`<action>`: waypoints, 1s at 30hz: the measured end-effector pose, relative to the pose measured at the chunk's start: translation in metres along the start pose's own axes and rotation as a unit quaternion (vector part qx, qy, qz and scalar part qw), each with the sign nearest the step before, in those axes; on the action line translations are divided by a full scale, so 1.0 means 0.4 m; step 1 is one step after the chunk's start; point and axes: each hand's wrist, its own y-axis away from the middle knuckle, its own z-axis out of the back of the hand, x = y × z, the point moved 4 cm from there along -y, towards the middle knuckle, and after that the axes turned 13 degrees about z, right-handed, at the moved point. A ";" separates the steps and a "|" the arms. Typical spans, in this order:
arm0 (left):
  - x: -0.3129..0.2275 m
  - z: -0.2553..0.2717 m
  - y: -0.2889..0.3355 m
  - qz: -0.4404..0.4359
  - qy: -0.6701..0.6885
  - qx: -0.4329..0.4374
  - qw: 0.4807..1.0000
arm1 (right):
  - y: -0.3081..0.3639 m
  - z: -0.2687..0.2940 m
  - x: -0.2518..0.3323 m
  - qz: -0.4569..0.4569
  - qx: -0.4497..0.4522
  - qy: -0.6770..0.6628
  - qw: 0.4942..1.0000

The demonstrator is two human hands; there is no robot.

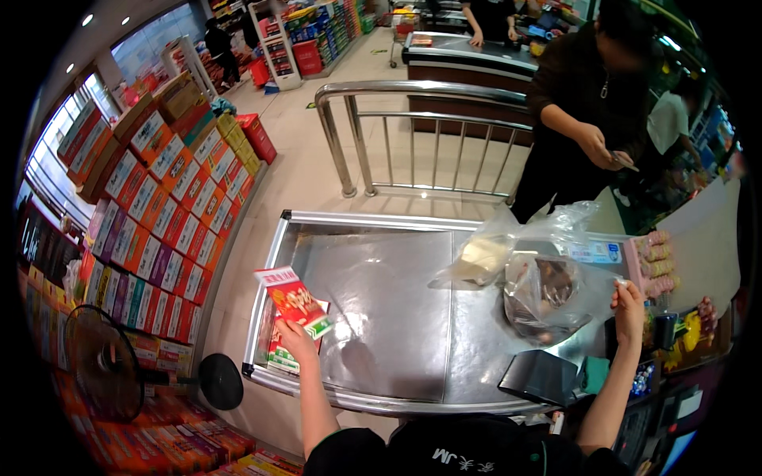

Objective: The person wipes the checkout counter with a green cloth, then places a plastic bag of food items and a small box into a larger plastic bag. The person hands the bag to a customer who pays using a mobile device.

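At the left end of the metal checkout counter [381, 309], my left hand [296, 341] grips a flat red, white and green printed packet [292, 300]; I cannot tell whether it is a leaflet or a folded bag. Under that hand lies a similar red and green printed piece [281, 355]. On the right, my right hand [629, 308] is closed on the edge of a clear plastic bag [583, 297], pulling it out to the side. Brown lumpy goods [550, 282] sit inside the bag. Behind it rests another clear bag with something pale yellow [482, 255] in it.
A dark box-shaped device [540, 376] stands near the counter's front edge. Across the counter, a person [591, 119] holds a phone [623, 160]. A steel railing [429, 91] runs behind. Stacked cartons [171, 182] and a black fan [103, 361] are at left.
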 end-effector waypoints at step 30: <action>-0.720 -0.591 0.900 -0.311 -0.085 0.736 0.595 | -0.285 0.086 0.010 -0.055 0.061 -0.142 0.986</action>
